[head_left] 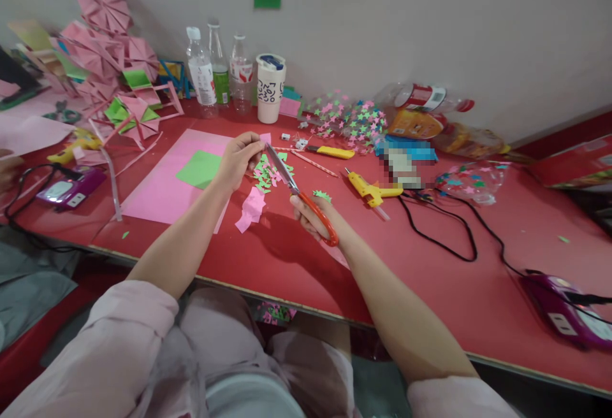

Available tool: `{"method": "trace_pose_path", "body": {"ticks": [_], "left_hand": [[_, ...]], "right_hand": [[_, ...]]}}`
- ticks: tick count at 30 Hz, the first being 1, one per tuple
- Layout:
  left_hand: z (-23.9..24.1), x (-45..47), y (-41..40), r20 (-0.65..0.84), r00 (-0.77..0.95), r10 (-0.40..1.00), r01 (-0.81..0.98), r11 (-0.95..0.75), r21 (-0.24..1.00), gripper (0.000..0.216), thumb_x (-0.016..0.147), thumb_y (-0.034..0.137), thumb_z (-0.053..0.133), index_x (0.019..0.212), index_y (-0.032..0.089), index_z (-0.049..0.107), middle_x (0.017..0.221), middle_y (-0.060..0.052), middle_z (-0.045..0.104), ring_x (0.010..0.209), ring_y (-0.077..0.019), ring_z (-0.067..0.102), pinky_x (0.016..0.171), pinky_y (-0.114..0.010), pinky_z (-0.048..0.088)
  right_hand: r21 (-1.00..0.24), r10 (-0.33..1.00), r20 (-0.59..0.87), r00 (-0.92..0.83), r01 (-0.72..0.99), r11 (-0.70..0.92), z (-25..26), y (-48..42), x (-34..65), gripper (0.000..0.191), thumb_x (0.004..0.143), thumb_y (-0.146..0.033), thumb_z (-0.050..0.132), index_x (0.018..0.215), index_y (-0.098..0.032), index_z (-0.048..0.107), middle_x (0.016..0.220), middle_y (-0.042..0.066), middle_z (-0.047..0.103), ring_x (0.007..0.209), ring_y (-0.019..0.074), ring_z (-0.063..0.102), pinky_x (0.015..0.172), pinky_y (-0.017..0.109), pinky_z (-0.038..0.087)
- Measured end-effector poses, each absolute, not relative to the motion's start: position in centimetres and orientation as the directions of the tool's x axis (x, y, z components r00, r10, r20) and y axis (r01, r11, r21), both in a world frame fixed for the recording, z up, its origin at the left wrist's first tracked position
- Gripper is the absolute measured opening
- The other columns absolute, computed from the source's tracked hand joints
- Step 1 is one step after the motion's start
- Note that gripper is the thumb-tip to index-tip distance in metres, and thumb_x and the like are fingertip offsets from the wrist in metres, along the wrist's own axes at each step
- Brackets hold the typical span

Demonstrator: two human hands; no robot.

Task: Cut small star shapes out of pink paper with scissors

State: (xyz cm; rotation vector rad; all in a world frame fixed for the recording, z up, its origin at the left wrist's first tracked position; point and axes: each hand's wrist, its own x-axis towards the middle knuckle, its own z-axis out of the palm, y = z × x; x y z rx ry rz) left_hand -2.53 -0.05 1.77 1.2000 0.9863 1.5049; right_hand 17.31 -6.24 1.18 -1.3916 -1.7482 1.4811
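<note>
My left hand [240, 160] pinches a small piece of pink paper [264, 139] above the red table. In my right hand [310, 214] is a pair of scissors [313, 211] with orange-red handles; its blades point up and left, their tips close to the pink paper. Whether the blades touch it I cannot tell. Below lie green and pink paper scraps [268, 176] and a torn-looking pink strip [250, 209]. Beside my left wrist, a green paper square [198, 169] rests on a large pink sheet [153, 198]. A little green cutout pile [322, 195] shows behind my right hand.
A yellow glue gun [370, 188], a yellow cutter [335, 151] and bags of paper stars [366, 122] lie to the right. Bottles [201, 77] and a white cup [271, 90] stand at the wall. Cords run from a purple power box [564, 309]. Another person's hand [7, 169] is far left.
</note>
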Motion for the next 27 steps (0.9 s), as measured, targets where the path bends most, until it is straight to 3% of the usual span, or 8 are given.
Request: {"method": "trace_pose_path", "body": {"ticks": [12,27], "left_hand": [[1.8,-2.58,-0.1,0.199,-0.102,0.975,-0.148,-0.212,0.966,0.013,0.076,0.022,0.055,0.064,0.02,0.05,0.046,0.006,0.045,0.034,-0.002,0.034,0.033,-0.017,0.018],[1.86,-2.68,-0.1,0.227,-0.116,0.967,-0.104,-0.239,0.965,0.015,0.076,0.019,0.054,0.062,0.019,0.05,0.045,0.006,0.045,0.035,-0.0021,0.034,0.034,-0.017,0.02]], "right_hand": [[-0.917,0.886,-0.238,-0.399,0.393,-0.07,1.93,-6.4,17.3,0.052,0.076,-0.068,0.054,0.057,-0.021,0.043,0.03,-0.009,0.032,0.024,0.0062,0.03,0.028,0.02,0.027],[-0.905,0.882,-0.272,-0.386,0.414,-0.097,1.95,-6.41,17.2,0.048,0.079,-0.063,0.054,0.059,-0.021,0.042,0.031,-0.009,0.031,0.024,0.0069,0.029,0.028,0.021,0.026]]}}
